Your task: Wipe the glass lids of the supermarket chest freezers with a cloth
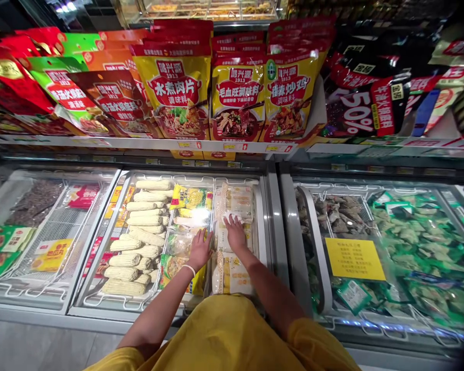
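My left hand [201, 250] reaches into the freezer over bagged goods, its fingers apart. Under and beside it lie clear bags [177, 240] and a green-and-yellow bag [174, 272]. My right hand [235, 234] is on the column of clear packets to the right, fingers spread, palm down. Those packets hold pale food; one packet [232, 273] shows nearest to me, and another packet [237, 198] lies beyond the hand. Neither hand visibly holds anything. A yellow corn bag [191, 198] sits at the far side, between the two columns of corn and packets.
White corn cobs [147, 221] are stacked left of my hands. The freezer's metal frame [272, 232] stands to the right, beside another freezer with green bags [420, 221] and a yellow sign [354, 259]. Seasoning pouches [173, 93] line the shelf [150, 144] above.
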Demonstrator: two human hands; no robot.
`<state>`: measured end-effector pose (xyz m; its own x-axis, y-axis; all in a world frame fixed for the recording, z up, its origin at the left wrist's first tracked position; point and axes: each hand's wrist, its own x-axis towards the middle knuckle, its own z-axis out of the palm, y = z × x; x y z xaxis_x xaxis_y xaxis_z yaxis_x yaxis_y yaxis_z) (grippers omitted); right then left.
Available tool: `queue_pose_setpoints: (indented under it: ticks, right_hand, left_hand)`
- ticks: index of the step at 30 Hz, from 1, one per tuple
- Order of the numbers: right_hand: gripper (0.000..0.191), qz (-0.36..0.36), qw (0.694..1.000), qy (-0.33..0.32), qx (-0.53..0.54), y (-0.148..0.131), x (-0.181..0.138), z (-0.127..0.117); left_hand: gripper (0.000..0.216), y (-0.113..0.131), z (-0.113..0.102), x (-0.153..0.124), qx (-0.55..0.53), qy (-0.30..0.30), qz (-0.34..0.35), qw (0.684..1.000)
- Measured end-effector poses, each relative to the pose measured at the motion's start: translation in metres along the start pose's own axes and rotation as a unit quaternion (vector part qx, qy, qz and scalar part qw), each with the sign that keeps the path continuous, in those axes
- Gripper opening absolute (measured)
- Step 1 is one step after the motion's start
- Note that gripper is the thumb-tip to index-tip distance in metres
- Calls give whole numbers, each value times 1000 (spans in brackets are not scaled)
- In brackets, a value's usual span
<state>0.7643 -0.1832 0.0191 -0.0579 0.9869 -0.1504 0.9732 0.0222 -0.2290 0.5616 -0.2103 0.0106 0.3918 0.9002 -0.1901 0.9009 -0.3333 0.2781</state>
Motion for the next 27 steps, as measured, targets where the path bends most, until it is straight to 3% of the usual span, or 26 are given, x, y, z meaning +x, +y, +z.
queue_pose_setpoints:
  ticks: [3,6,9,15,18,21,25,27]
  right_hand:
    - [74,-40,999,24,-3,-6,-37,25]
    - [73,-68,997,30,-11,-4,-40,33]
    - [72,-75,997,24,-15,0,-3,21]
    - [69,-31,999,-3,-16,-1,100,-25]
    - [74,-23,999,-21,-10,-5,121,-36]
    - [76,-48,999,-17,-1,-11,101,-23]
    - [73,-146,989,5,14,-15,38,15]
    - [73,-190,982,2,15,-9,22,24]
  left_hand:
    - [78,-4,-4,13,-6,13,-9,1000]
    - [79,-6,-9,28,-14,10,-20,1000]
    - [80,-8,-16,45,-15,4,-22,1000]
    - [76,-13,-32,72,-9,11,-25,1000]
    - [75,-18,-34,72,-13,15,-34,999]
    - [76,-25,-30,64,-21,15,-44,999]
    - [75,-36,-19,47,-31,34,-52,998]
    - [74,-40,-15,39,-35,41,-57,997]
